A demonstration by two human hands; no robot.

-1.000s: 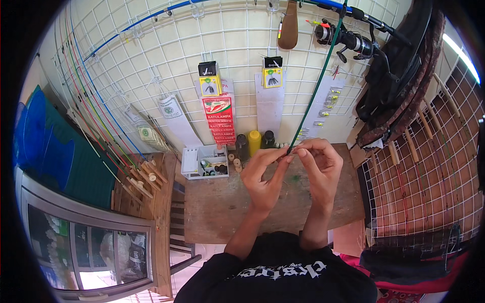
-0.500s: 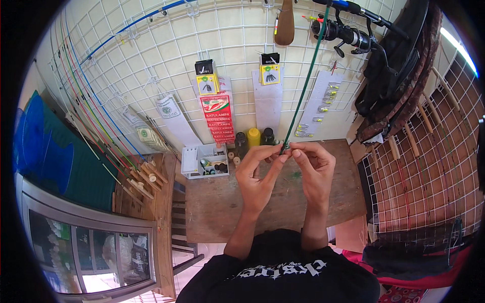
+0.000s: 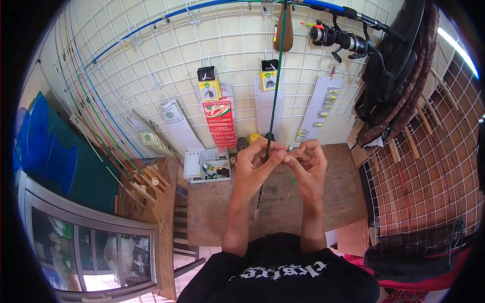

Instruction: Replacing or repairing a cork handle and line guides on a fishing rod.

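Note:
A slim dark-green fishing rod (image 3: 276, 96) stands at a slant in front of me, running up past the wall grid. Its lower end (image 3: 256, 212) shows below my wrist level, above the wooden table. My left hand (image 3: 252, 171) is closed around the rod, thumb and forefinger pinched toward the right. Fingertip to fingertip with it, my right hand (image 3: 309, 177) is closed in a pinch. A small pale-green bit (image 3: 289, 148) shows between the two hands; its kind is too small to tell, and the fingers hide what the right hand pinches.
Beneath my hands lies the wooden table (image 3: 217, 212). A white divided box (image 3: 192, 169) with small bottles stands at its left back, a yellow bottle (image 3: 254, 137) behind my left hand. A blue rod with a reel (image 3: 348, 40) hangs on the wall grid; bags (image 3: 399, 76) hang at right.
The rod has swung to the left at its top and now shows below my left hand. Both hands have shifted slightly, and the right fingers have curled in closer.

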